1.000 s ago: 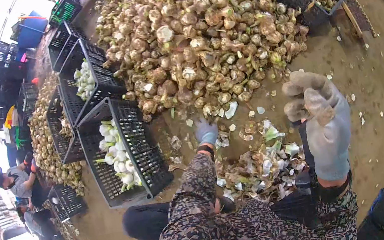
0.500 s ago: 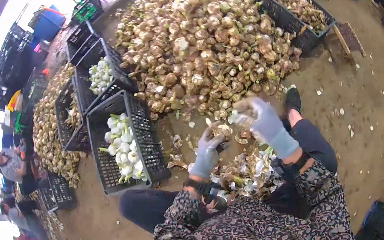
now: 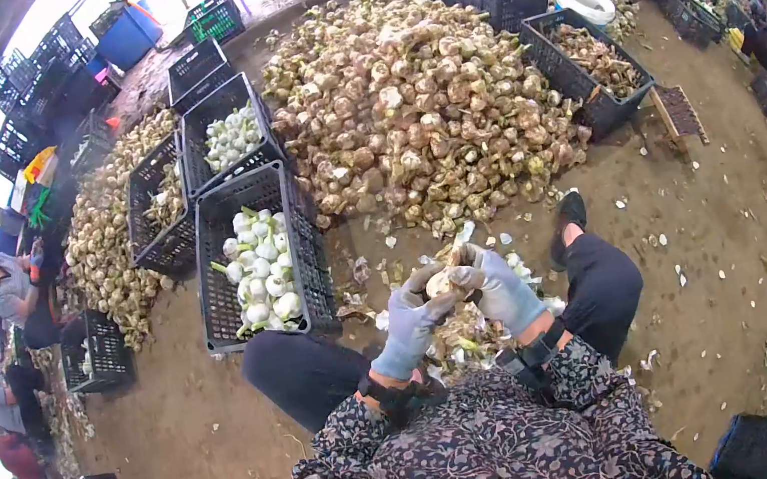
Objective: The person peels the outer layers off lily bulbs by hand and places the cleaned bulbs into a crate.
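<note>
My left hand (image 3: 411,320), in a grey-white work glove, is closed around a garlic bulb (image 3: 440,282) with brownish outer skin. My right hand (image 3: 504,292), gloved the same way, meets it from the other side, thumb and fingers pressed on the bulb and its loose skin. Part of the bulb is hidden by the fingers. Beneath the hands, between my legs, lies a litter of peeled garlic skins (image 3: 461,340). To the left, a black crate (image 3: 308,283) holds clean white garlic bulbs (image 3: 258,265).
A large heap of unpeeled garlic (image 3: 421,101) rises in front of me. Beyond the first crate stands another crate of white bulbs (image 3: 233,139). At right, a crate of dry brown pieces (image 3: 592,57) stands near a white bucket (image 3: 584,1). Other people (image 3: 6,287) sit at far left.
My right hand has come in from the right and now grips the bulb alongside my left hand. The view has tilted up, showing more of the background.
</note>
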The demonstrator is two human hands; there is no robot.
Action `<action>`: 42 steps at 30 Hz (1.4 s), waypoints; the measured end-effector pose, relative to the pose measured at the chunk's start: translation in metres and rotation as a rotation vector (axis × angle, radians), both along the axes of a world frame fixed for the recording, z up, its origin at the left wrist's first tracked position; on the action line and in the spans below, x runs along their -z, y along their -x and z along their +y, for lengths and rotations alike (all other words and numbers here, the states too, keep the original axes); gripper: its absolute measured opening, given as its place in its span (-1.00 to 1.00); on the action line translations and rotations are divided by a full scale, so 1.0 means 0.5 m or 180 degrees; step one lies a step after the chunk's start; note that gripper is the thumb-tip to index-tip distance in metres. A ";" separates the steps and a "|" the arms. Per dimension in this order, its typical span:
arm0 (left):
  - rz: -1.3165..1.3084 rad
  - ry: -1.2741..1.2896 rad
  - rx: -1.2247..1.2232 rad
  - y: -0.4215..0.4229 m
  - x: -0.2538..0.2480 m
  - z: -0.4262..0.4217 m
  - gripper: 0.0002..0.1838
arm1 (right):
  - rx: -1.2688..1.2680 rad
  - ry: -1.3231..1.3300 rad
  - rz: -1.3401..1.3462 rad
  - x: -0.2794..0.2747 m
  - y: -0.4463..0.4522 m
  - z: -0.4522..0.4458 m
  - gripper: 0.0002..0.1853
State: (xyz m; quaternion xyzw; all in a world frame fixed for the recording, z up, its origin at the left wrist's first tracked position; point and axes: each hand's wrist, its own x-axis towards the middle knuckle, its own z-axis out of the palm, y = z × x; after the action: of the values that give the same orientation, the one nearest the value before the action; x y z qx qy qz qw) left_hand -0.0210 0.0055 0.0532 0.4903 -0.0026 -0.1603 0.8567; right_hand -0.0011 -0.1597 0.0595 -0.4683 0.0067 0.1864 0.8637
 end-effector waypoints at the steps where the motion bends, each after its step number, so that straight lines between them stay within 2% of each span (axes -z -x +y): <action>1: -0.0008 0.0013 0.0018 0.004 0.008 -0.005 -0.44 | -0.0046 -0.0142 -0.0016 0.003 0.006 -0.003 -0.77; 4: -0.0175 0.0188 -0.0037 0.007 0.043 -0.010 -0.46 | -0.0168 -0.0521 0.0067 0.034 0.027 -0.025 -0.69; 6: 0.0361 0.0865 -0.0036 -0.004 0.056 0.006 -0.48 | -0.0131 -0.0707 -0.0010 0.027 0.047 -0.034 -0.55; 7: 0.0304 0.1218 0.0081 -0.012 0.063 0.012 -0.48 | -0.0297 -0.0848 0.0016 0.041 0.052 -0.037 -0.48; 8: 0.0298 0.1224 0.0094 -0.010 0.048 0.009 -0.48 | -0.0287 -0.0841 0.0007 0.031 0.057 -0.036 -0.48; 10: -0.0099 0.0527 0.0133 0.003 -0.008 -0.005 -0.44 | 0.0254 -0.0022 -0.0181 -0.006 0.071 -0.031 -0.52; 11: -0.0074 0.0082 0.0043 0.006 -0.014 -0.010 -0.44 | 0.0111 -0.0233 0.0031 -0.019 0.061 -0.034 -0.57; 12: -0.0816 -0.0749 0.0030 0.001 -0.011 -0.007 -0.45 | 0.0237 -0.0196 -0.0011 -0.017 0.062 -0.036 -0.57; 14: -0.0688 -0.1155 0.0116 0.000 -0.010 -0.022 -0.45 | 0.0154 0.0921 -0.0289 -0.004 0.050 -0.043 -0.63; 16: -0.0654 -0.0753 -0.0078 0.009 -0.035 -0.039 -0.49 | 0.0153 0.0267 -0.0128 0.004 0.046 -0.035 -0.68; 18: -0.0371 -0.0164 0.0168 0.019 -0.055 -0.039 -0.56 | 0.0056 -0.0769 0.0325 0.011 0.048 -0.034 -0.68; 20: -0.0074 -0.0008 0.0223 0.009 -0.038 -0.033 -0.57 | -0.0073 -0.0531 0.0022 0.031 0.059 -0.045 -0.67; 21: -0.0073 -0.0077 0.0236 0.006 -0.035 -0.033 -0.57 | -0.0037 -0.0834 0.0379 0.038 0.059 -0.036 -0.68; 22: -0.0071 -0.0145 0.0248 0.003 -0.032 -0.032 -0.56 | 0.0026 -0.0833 0.0332 0.047 0.058 -0.034 -0.68; 24: -0.0553 -0.0652 -0.0058 0.009 -0.027 -0.049 -0.51 | 0.0317 -0.0571 0.0446 0.036 0.058 -0.031 -0.64; 25: -0.1542 -0.1345 -0.0426 0.009 -0.008 -0.060 -0.48 | 0.0434 -0.0213 0.0389 0.031 0.056 -0.032 -0.61; 26: -0.2537 -0.2029 -0.0813 0.008 0.010 -0.069 -0.45 | 0.0455 -0.0216 0.0382 0.006 0.059 -0.029 -0.61; 28: -0.2417 -0.2085 -0.0722 0.021 0.012 -0.075 -0.42 | 0.0475 0.0632 0.0234 -0.025 0.062 -0.022 -0.70; 29: -0.1900 -0.1744 -0.0559 0.022 0.010 -0.076 -0.38 | 0.0687 0.0952 -0.0010 -0.013 0.062 -0.017 -0.70; 30: -0.1377 -0.1398 -0.0394 0.024 0.010 -0.076 -0.34 | 0.0705 0.0954 -0.0007 0.004 0.063 -0.018 -0.70; 31: -0.0974 -0.0780 -0.0339 0.016 0.035 -0.076 -0.36 | 0.0612 0.0537 -0.0114 0.022 0.063 -0.021 -0.70; 32: -0.0970 -0.0769 -0.0341 0.012 0.031 -0.071 -0.36 | 0.0505 0.0124 -0.0223 0.034 0.065 -0.023 -0.70; 34: -0.1035 -0.0445 -0.0263 0.006 0.017 -0.061 -0.40 | 0.0467 -0.0098 -0.0173 0.056 0.065 -0.016 -0.70; 36: -0.1243 -0.0668 -0.0186 0.011 -0.004 -0.063 -0.40 | 0.0471 -0.0316 -0.0147 0.048 0.058 -0.016 -0.71; 38: -0.1582 -0.1269 -0.0519 0.018 0.003 -0.064 -0.40 | 0.0347 -0.0028 0.0163 0.035 0.056 -0.015 -0.71; 39: -0.1244 -0.0989 -0.0457 0.023 0.000 -0.063 -0.33 | 0.0264 0.0003 -0.0039 0.014 0.065 -0.022 -0.72; 42: -0.0937 -0.0572 -0.0340 0.026 0.007 -0.066 -0.29 | 0.0502 -0.0121 -0.0021 0.019 0.069 -0.021 -0.71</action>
State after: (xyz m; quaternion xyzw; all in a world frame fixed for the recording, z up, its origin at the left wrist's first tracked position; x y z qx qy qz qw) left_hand -0.0341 -0.0276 0.0498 0.5826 -0.0876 -0.0407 0.8070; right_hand -0.0358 -0.1702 0.0503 -0.4504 0.0371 0.1163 0.8844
